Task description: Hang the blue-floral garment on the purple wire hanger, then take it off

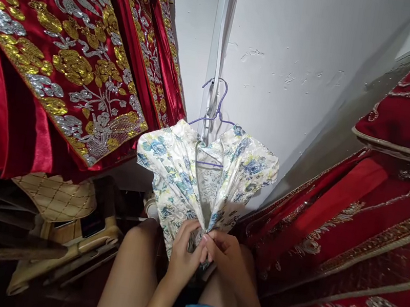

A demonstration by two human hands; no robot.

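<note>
A white floral dress or top (174, 185) with blue and yellow flowers and short sleeves hangs on a purple wire hanger (221, 101). Its front opening gapes from the collar down to my hands, where the two edges meet. My left hand (187, 246) pinches the left edge of the opening. Close against it, my right hand (223, 250) pinches the other edge, thumb and fingers pressed together. The fingertips of both hands meet at the opening. Whether a zipper or a button sits between them is hidden. The garment's lower part falls between my knees.
Red garments with gold and silver embroidery (74, 65) hang on the left. More beaded red cloth (325, 229) fills the right side. A pale wall (284, 46) with a vertical rail (222, 26) stands behind. A wooden chair (94, 239) is at lower left.
</note>
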